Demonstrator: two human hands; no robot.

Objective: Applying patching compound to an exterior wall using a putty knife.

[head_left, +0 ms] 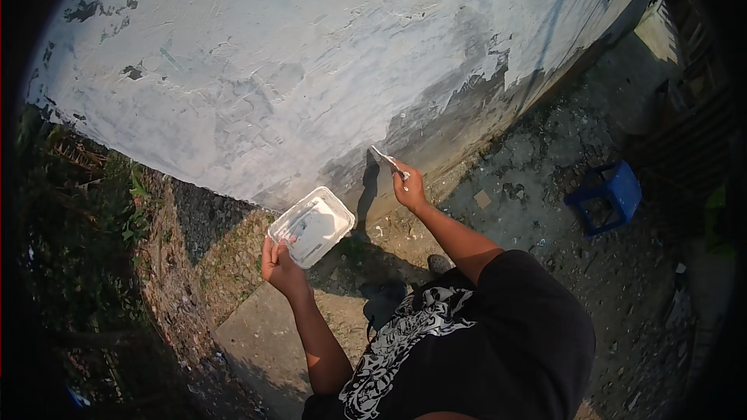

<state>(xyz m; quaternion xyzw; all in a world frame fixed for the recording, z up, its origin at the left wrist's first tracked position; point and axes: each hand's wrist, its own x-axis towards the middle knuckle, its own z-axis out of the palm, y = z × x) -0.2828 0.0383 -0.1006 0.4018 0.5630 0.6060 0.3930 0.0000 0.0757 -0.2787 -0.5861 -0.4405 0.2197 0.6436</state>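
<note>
My left hand grips the near left corner of a shallow white rectangular plastic tub, thumb over the rim. White paint coats its inside. My right hand is closed round a slim, white-smeared paintbrush, its tip pointing up and left at the wall. Whether the tip touches the wall, I cannot tell. The wall is mostly patchy white, with a bare grey band along its lower part and several dark chipped spots. The tub is held near the wall's foot, left of the brush.
A blue plastic stool stands on the rough ground at the right. A concrete slab lies at the lower left, beside stony soil. Green plants grow at the far left. One of my shoes shows below my right arm.
</note>
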